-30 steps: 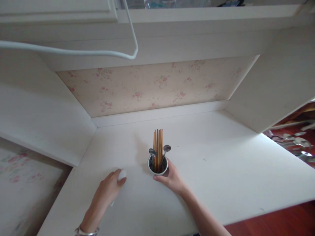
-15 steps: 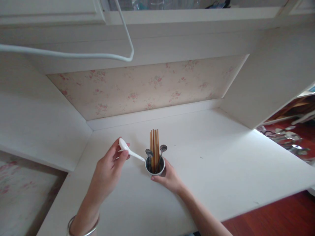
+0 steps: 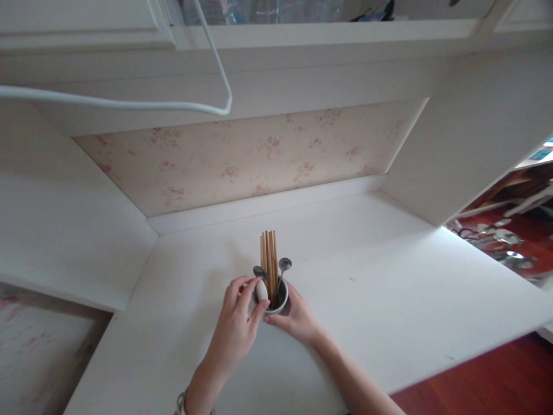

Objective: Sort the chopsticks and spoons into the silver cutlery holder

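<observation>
While the white counter (image 3: 345, 300) stretched wide to the right, the cup (image 3: 284, 298) stood between its back wall and front edge. At the cup's left rim was the white spoon (image 3: 261, 290), its round end up and its long way nearly upright; its handle was hidden. Wooden chopsticks (image 3: 268, 253) and two metal spoons (image 3: 285, 264) poked up from the cup. The left hand (image 3: 237, 314) came in from the left, thumb and fingertips pinching the white spoon. The right hand (image 3: 300, 317) curled around the cup's right side, thumb in front.
</observation>
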`<action>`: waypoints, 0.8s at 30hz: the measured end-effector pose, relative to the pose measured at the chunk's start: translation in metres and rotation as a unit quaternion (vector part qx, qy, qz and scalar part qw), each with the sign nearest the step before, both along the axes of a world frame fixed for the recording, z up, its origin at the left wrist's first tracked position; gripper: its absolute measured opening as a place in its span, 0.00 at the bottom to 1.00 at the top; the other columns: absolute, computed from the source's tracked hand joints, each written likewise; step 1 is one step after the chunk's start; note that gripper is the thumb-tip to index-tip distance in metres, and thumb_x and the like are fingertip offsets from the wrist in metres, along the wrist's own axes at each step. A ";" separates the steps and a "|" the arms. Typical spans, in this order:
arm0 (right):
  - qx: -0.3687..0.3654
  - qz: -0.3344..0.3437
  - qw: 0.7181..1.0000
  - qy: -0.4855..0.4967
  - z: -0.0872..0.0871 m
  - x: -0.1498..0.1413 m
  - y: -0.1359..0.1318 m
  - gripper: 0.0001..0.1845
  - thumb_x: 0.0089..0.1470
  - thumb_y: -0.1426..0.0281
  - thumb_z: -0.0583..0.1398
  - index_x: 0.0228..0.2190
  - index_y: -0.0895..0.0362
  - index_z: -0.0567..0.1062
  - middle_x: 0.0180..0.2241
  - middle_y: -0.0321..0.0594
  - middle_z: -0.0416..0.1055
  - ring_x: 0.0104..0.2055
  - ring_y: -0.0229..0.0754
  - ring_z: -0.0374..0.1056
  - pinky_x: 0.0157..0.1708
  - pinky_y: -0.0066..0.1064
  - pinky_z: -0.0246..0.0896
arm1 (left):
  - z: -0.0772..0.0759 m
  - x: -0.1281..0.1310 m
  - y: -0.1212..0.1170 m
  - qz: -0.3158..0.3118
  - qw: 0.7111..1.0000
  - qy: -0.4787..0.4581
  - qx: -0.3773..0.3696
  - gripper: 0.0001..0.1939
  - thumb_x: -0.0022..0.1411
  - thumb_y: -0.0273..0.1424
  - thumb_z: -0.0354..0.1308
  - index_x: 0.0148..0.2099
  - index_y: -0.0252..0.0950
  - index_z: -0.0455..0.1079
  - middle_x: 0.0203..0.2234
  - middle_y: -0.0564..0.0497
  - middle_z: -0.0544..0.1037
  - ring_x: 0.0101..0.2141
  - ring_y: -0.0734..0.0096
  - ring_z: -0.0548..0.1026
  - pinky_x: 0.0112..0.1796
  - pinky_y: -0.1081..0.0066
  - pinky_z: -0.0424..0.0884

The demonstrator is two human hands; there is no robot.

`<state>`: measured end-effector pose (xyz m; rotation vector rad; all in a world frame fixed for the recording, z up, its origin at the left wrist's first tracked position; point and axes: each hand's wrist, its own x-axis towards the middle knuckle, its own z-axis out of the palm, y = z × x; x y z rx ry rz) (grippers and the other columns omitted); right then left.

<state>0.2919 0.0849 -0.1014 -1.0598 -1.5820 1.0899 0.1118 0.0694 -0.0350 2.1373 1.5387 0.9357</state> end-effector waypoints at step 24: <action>-0.001 -0.012 1.000 -0.009 0.000 -0.001 -0.003 0.44 0.41 0.59 0.72 0.57 0.49 0.64 0.54 0.44 0.69 0.55 0.55 0.66 0.54 0.46 0.61 | -0.014 0.006 -0.003 0.066 0.981 -0.173 -0.053 0.16 0.67 0.41 0.51 0.50 0.38 0.69 0.47 0.43 0.72 0.43 0.65 0.74 0.41 0.67 0.72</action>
